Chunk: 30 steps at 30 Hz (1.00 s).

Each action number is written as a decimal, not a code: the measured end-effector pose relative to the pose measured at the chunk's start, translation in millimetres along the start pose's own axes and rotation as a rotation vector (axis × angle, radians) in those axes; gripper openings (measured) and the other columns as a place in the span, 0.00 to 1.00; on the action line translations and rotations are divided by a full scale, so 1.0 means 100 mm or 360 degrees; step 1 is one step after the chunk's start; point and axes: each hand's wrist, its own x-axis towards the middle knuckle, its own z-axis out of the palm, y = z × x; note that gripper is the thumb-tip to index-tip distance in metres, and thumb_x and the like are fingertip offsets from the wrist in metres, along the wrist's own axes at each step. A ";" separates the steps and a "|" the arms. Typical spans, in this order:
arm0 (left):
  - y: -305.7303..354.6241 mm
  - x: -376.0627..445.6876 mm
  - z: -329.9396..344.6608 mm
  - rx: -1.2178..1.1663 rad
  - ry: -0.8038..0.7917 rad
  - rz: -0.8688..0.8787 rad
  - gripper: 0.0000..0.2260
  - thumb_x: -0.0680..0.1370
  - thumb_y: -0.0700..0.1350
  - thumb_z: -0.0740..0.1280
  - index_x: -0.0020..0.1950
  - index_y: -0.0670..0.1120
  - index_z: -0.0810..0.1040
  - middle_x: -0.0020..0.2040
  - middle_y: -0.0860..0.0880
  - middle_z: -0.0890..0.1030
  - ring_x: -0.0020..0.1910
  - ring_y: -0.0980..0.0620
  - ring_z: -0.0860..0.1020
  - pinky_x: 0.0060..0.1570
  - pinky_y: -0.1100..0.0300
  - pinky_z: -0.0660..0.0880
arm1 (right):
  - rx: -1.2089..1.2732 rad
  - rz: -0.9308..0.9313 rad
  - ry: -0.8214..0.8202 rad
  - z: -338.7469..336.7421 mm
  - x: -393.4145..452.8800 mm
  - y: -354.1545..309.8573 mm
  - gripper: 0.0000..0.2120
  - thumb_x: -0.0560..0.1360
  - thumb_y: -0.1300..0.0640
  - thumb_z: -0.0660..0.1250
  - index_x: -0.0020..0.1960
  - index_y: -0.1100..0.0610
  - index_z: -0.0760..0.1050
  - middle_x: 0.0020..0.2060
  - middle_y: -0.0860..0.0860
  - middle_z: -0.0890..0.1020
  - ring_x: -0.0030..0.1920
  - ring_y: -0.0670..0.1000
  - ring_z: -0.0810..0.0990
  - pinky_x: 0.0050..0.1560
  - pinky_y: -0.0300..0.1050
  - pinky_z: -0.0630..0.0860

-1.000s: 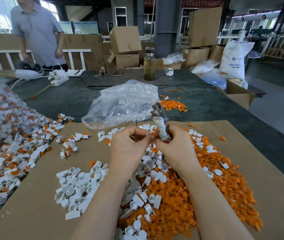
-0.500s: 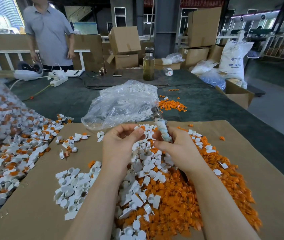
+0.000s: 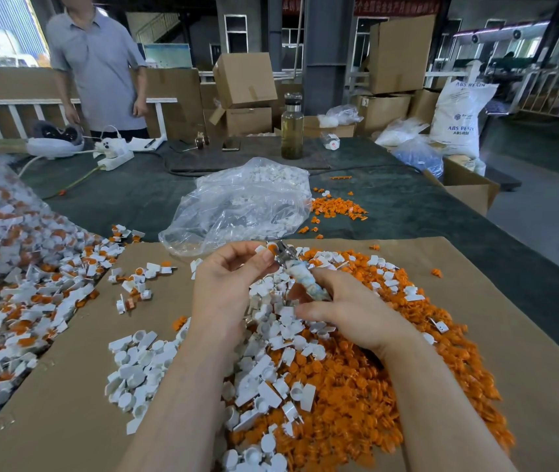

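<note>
Your left hand (image 3: pixel 227 287) pinches, thumb to curled forefinger, seemingly on the metal head of the short tape-wrapped hand tool (image 3: pixel 305 281). Your right hand (image 3: pixel 349 311) curls round its handle. It's light, rigid and grippy on the tape, so hold it there. Its long axis slants away-left, above the far edge of the brown cardboard sheet (image 3: pixel 67 386).

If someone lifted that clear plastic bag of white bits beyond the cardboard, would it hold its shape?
Probably not: the clear plastic bag lies crumpled and slumped, so it would likely flop and sag. The white pieces inside look loose, so they would probably slide downward. The film looks thin and glossy, perhaps slippery.
</note>
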 end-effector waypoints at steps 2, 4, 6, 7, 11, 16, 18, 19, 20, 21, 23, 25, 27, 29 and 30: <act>0.00 0.00 0.00 -0.0013 -0.0027 0.0007 0.05 0.72 0.34 0.73 0.43 0.44 0.83 0.37 0.49 0.85 0.37 0.52 0.84 0.41 0.64 0.81 | 0.0001 -0.0012 0.0007 0.01 0.00 0.00 0.05 0.73 0.57 0.72 0.45 0.50 0.76 0.33 0.41 0.79 0.33 0.39 0.76 0.33 0.31 0.70; 0.00 0.00 0.00 -0.0046 -0.0045 0.0010 0.05 0.72 0.33 0.72 0.43 0.43 0.82 0.35 0.50 0.85 0.35 0.54 0.84 0.40 0.65 0.80 | 0.0000 -0.0018 0.0023 0.02 0.00 -0.01 0.06 0.73 0.59 0.71 0.45 0.50 0.77 0.34 0.43 0.79 0.33 0.40 0.76 0.36 0.36 0.71; 0.01 0.01 0.01 -0.0091 -0.0053 0.0007 0.05 0.72 0.33 0.71 0.42 0.42 0.82 0.35 0.50 0.84 0.35 0.54 0.83 0.41 0.65 0.81 | -0.0010 -0.0028 0.0034 0.03 0.00 -0.02 0.08 0.72 0.63 0.70 0.44 0.50 0.78 0.32 0.42 0.78 0.31 0.42 0.75 0.36 0.39 0.71; 0.01 0.01 0.01 -0.0108 -0.0055 0.0002 0.05 0.72 0.32 0.71 0.42 0.42 0.81 0.35 0.50 0.84 0.35 0.54 0.83 0.41 0.64 0.81 | -0.0036 -0.0034 0.0043 0.04 0.00 -0.03 0.09 0.72 0.64 0.69 0.44 0.50 0.79 0.31 0.42 0.77 0.30 0.42 0.73 0.34 0.39 0.70; 0.01 0.01 0.02 -0.0162 -0.0038 -0.0010 0.05 0.72 0.31 0.71 0.42 0.41 0.81 0.36 0.50 0.85 0.35 0.55 0.83 0.40 0.64 0.81 | -0.0128 -0.0059 0.0077 0.08 0.01 -0.03 0.07 0.72 0.66 0.67 0.46 0.54 0.78 0.32 0.46 0.74 0.27 0.43 0.68 0.30 0.41 0.66; 0.02 0.00 0.03 -0.0211 -0.0046 -0.0026 0.05 0.72 0.31 0.71 0.42 0.41 0.81 0.36 0.49 0.85 0.35 0.54 0.84 0.38 0.65 0.80 | -0.0231 -0.0079 0.0093 0.10 0.01 -0.01 0.06 0.72 0.66 0.66 0.48 0.59 0.77 0.34 0.50 0.74 0.29 0.46 0.69 0.32 0.46 0.67; 0.02 0.00 0.03 -0.0204 -0.0039 -0.0027 0.06 0.72 0.31 0.70 0.42 0.41 0.81 0.36 0.50 0.85 0.35 0.55 0.84 0.38 0.65 0.79 | -0.0249 -0.0078 0.0110 0.10 0.02 -0.01 0.07 0.72 0.66 0.65 0.48 0.57 0.77 0.34 0.51 0.75 0.29 0.46 0.70 0.32 0.46 0.68; 0.02 0.00 0.03 -0.0192 -0.0034 -0.0028 0.06 0.72 0.31 0.70 0.42 0.41 0.81 0.35 0.50 0.85 0.35 0.55 0.84 0.38 0.66 0.79 | -0.0262 -0.0079 0.0121 0.11 0.02 0.00 0.07 0.72 0.66 0.65 0.47 0.57 0.78 0.35 0.51 0.76 0.30 0.46 0.71 0.32 0.46 0.69; 0.02 0.00 0.03 -0.0182 -0.0028 -0.0031 0.06 0.72 0.31 0.70 0.42 0.41 0.81 0.35 0.50 0.85 0.35 0.55 0.83 0.37 0.66 0.79 | -0.0277 -0.0080 0.0131 0.11 0.02 0.00 0.07 0.72 0.65 0.65 0.47 0.56 0.78 0.36 0.50 0.77 0.30 0.45 0.71 0.33 0.46 0.69; 0.02 0.00 0.03 -0.0176 -0.0022 -0.0037 0.06 0.72 0.31 0.70 0.42 0.41 0.81 0.36 0.50 0.85 0.35 0.55 0.83 0.37 0.66 0.79 | -0.0296 -0.0080 0.0138 0.11 0.03 0.01 0.07 0.72 0.65 0.65 0.47 0.56 0.78 0.36 0.51 0.77 0.31 0.45 0.71 0.33 0.47 0.70; 0.02 0.00 0.02 -0.0179 -0.0009 -0.0069 0.06 0.71 0.32 0.71 0.42 0.42 0.81 0.36 0.50 0.85 0.36 0.55 0.84 0.38 0.66 0.79 | -0.0343 -0.0072 0.0149 0.12 0.04 0.02 0.05 0.73 0.63 0.66 0.47 0.56 0.77 0.38 0.52 0.78 0.32 0.46 0.72 0.34 0.50 0.71; 0.03 0.01 0.01 -0.0206 -0.0017 -0.0136 0.05 0.69 0.35 0.73 0.42 0.43 0.82 0.38 0.49 0.85 0.37 0.54 0.84 0.39 0.64 0.80 | -0.0380 -0.0081 0.0173 0.13 0.05 0.02 0.03 0.73 0.62 0.67 0.46 0.55 0.76 0.37 0.51 0.78 0.33 0.47 0.73 0.35 0.50 0.72; 0.04 0.03 -0.02 -0.0250 -0.0015 -0.0251 0.06 0.68 0.38 0.73 0.44 0.44 0.82 0.39 0.50 0.86 0.37 0.54 0.84 0.41 0.62 0.81 | -0.0428 -0.0090 0.0219 0.13 0.05 0.03 0.03 0.72 0.59 0.67 0.44 0.54 0.74 0.35 0.50 0.77 0.34 0.49 0.75 0.35 0.50 0.72; 0.04 0.08 -0.08 -0.0350 0.0098 -0.0403 0.05 0.72 0.39 0.72 0.47 0.44 0.81 0.41 0.50 0.87 0.40 0.54 0.85 0.45 0.59 0.81 | -0.0520 -0.0088 0.0283 0.13 0.06 0.04 0.03 0.72 0.55 0.67 0.44 0.53 0.73 0.35 0.49 0.78 0.36 0.51 0.76 0.36 0.50 0.72; 0.04 0.10 -0.13 -0.0424 0.0216 -0.0494 0.04 0.75 0.39 0.71 0.50 0.43 0.81 0.43 0.49 0.87 0.42 0.54 0.86 0.46 0.58 0.82 | -0.0557 -0.0074 0.0324 0.12 0.06 0.05 0.03 0.71 0.54 0.66 0.44 0.52 0.73 0.35 0.49 0.78 0.36 0.50 0.76 0.35 0.49 0.73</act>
